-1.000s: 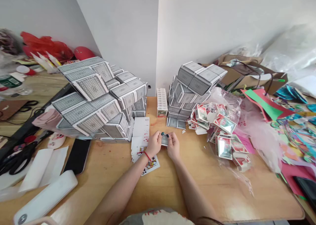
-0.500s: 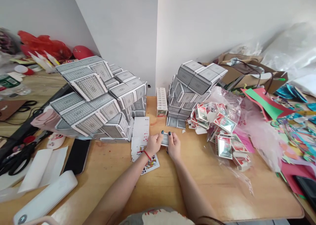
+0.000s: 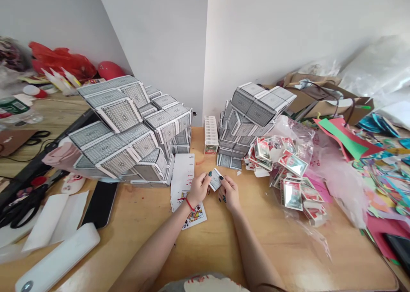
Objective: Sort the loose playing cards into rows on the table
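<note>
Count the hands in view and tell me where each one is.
2: the left hand holds the card by its left side; the right hand is at its right corner. No others show.

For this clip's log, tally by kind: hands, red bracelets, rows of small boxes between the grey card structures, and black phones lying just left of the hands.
Hands: 2 (left hand pinching a grey-backed card, right hand at its edge)
Red bracelet: 1
Row of small boxes: 1
Black phone: 1
Total: 5
</note>
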Motion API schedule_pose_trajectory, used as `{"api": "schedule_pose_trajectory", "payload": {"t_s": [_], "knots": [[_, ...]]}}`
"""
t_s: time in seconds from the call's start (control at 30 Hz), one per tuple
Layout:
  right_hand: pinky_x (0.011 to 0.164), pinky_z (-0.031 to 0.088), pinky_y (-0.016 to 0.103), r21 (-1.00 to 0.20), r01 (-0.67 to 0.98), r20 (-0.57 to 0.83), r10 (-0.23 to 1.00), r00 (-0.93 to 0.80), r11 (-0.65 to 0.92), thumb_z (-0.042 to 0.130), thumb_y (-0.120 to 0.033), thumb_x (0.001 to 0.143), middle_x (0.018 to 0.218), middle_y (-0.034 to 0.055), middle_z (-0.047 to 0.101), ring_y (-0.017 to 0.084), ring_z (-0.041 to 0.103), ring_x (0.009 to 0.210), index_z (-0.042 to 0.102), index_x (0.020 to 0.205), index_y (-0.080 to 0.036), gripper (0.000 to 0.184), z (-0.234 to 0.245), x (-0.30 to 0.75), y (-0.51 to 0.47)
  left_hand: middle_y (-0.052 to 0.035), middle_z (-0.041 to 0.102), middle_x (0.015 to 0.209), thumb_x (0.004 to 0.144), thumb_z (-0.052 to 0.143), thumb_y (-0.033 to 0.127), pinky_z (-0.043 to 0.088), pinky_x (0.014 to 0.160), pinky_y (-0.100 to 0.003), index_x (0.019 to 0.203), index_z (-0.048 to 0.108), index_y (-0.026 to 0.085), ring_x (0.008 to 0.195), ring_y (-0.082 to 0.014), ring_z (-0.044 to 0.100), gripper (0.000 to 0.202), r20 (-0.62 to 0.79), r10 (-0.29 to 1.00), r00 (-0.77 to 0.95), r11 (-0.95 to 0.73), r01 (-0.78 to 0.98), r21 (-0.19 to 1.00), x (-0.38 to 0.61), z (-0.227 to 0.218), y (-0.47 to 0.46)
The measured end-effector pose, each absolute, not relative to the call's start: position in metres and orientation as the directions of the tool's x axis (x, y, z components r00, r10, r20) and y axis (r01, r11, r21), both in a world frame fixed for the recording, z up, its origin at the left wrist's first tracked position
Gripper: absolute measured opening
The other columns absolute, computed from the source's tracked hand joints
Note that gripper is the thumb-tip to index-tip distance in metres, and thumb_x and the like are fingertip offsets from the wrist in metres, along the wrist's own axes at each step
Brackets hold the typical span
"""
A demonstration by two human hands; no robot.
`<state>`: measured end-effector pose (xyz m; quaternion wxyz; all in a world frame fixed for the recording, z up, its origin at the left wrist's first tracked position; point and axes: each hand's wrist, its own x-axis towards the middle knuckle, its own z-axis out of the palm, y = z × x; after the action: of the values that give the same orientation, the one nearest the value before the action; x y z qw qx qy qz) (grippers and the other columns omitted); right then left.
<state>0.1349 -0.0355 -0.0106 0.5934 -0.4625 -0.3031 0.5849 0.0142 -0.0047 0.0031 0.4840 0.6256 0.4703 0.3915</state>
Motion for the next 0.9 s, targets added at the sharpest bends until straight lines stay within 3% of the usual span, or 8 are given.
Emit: {"api": "schedule_pose_trajectory", "payload": {"t_s": [0.13,0.3,0.37,0.6,0.9], "knots": [[0.033,0.039,0.019,-0.855,-0.518,-0.213,0.917,0.338,-0.008,0.06,-0.037,0.069,0.04,-0.011,0.041,0.006,0.037,0.03,0.041,0.063,-0.02,0.026,-0.012,0.152,-0.026,0.0057,0.044,0.049,0.086,0.033,0.042,0.036,0.05,-0.021,0.085,0.049,0.017,0.046,-0.0086,0.043,0.03,0.048,0.971,0.234,-0.058,0.035,0.998,0.014,0.005,-0.006],[0.041,0.047,0.025,-0.906,-0.42,-0.278,0.827,0.489,-0.056,0.058,-0.036,0.067,0.056,0.0004,0.061,0.009,0.052,0.039,0.045,0.066,-0.017,0.023,-0.015,0.184,-0.013,0.0058,0.044,0.048,0.086,0.032,0.044,0.035,0.046,-0.02,0.091,0.049,0.016,0.043,-0.0085,0.043,0.033,0.036,0.969,0.246,-0.035,-0.012,0.999,0.013,0.003,-0.005],[0.039,0.047,0.026,-0.939,-0.314,-0.301,0.774,0.557,-0.139,0.053,-0.037,0.07,0.056,0.0027,0.062,0.012,0.054,0.038,0.046,0.066,-0.017,0.022,-0.018,0.19,-0.01,0.0059,0.043,0.048,0.086,0.033,0.044,0.035,0.046,-0.02,0.091,0.049,0.016,0.043,-0.0083,0.043,0.033,0.031,0.965,0.262,-0.032,-0.001,0.999,0.014,0.003,-0.005],[0.034,0.043,0.027,-0.957,-0.173,-0.29,0.712,0.64,-0.234,0.045,-0.033,0.073,0.052,0.006,0.063,0.018,0.057,0.036,0.048,0.065,-0.019,0.017,-0.027,0.192,0.002,0.0055,0.044,0.049,0.087,0.032,0.042,0.036,0.049,-0.02,0.09,0.052,0.016,0.045,-0.008,0.043,0.033,0.029,0.952,0.305,-0.049,0.06,0.997,0.013,0.001,-0.006],[0.032,0.039,0.026,-0.949,0.003,-0.242,0.732,0.637,-0.316,0.047,-0.036,0.074,0.042,0.0082,0.06,0.019,0.055,0.032,0.052,0.058,-0.019,0.024,-0.023,0.198,0.006,0.0047,0.044,0.049,0.085,0.033,0.044,0.036,0.049,-0.02,0.081,0.053,0.015,0.045,-0.0079,0.044,0.036,0.026,0.95,0.312,-0.057,0.092,0.994,0.013,0.004,-0.007]]}}
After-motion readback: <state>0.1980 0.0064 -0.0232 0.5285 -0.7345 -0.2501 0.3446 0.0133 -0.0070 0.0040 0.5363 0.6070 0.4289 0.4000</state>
